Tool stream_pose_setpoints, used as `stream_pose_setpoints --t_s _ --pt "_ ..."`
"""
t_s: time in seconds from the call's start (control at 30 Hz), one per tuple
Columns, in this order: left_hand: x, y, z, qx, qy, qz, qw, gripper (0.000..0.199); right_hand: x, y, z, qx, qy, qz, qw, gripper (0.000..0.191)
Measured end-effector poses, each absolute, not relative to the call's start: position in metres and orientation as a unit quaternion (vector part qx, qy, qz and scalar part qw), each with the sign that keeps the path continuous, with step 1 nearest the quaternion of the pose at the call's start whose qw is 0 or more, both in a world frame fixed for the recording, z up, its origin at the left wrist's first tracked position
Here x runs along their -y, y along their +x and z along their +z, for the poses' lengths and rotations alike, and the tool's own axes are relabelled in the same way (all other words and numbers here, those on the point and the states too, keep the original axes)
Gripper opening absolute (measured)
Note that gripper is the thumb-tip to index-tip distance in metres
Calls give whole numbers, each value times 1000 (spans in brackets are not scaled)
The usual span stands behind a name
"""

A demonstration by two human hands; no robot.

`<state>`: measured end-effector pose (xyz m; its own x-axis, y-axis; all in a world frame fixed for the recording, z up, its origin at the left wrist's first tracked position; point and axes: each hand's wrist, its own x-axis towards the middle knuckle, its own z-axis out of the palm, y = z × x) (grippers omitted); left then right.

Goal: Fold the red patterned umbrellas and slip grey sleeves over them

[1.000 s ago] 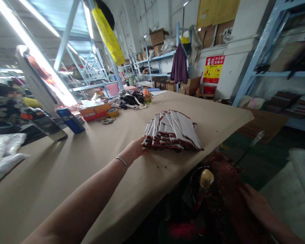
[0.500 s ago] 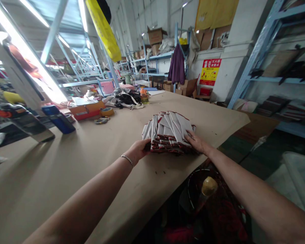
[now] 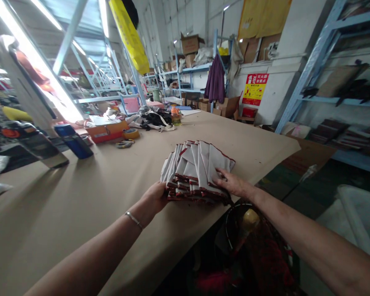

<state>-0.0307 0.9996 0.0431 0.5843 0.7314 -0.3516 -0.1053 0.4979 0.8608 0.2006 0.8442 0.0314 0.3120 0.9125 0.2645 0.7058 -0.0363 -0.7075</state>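
A fanned stack of folded light-grey fabric pieces [image 3: 200, 164] with dark red edging lies near the right-hand edge of the brown-covered table [image 3: 111, 197]. My left hand [image 3: 158, 195], with a bracelet at the wrist, grips the stack's left side; its fingertips are hidden behind and under the fabric. On the opposite side my right hand [image 3: 232, 182] holds the stack, with fingers over the top pieces and the lower fingers out of sight. The two hands have the pile between them.
Scissors [image 3: 125, 143], a roll of yellow tape [image 3: 131, 133], an orange box [image 3: 106, 131] and a small bottle [image 3: 175, 116] stand farther back. A blue container [image 3: 74, 142] is at the left. Below the right edge are a dark basket-like thing and a pale plastic bin [image 3: 357, 213].
The fabric stack has come nearer to me and slightly left, with both hands moving along with it. Its pieces now look more spread at the top.
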Motion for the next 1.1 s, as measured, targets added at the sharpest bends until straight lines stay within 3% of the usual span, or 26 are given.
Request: stream_pose_setpoints --t_s 0.1,0.2,0.3,0.4,0.47,0.6,0.73,0.83,0.97,1.1 --pt "-991 -69 40 -390 473 260 746 27 -839 186 39 617 -691 184 328 82" --pt "-997 -98 45 -468 567 253 629 32 -838 183 51 643 -698 129 288 73" --pt "-998 -113 65 -529 702 309 363 55 -827 183 66 600 -737 7 310 52" --pt "-975 -106 93 -388 819 401 136 43 -799 173 76 574 -713 -47 400 33" --pt "-947 -88 110 -240 876 396 134 25 -777 160 76 569 -685 -75 449 26" --pt "-908 -40 124 -25 970 222 90 26 -739 145 54 539 -667 -116 501 19" --pt "-915 -8 117 -49 990 135 14 21 -700 149 -10 335 -721 -95 599 21" --pt "-929 0 109 -65 992 106 7 24 -663 129 -89 157 -741 60 650 23" --pt "-937 1 102 -64 989 124 46 19 -642 69 -182 100 -741 287 598 31" --pt "-937 1 99 -41 990 118 67 19 -676 59 -203 77 -762 234 599 48"
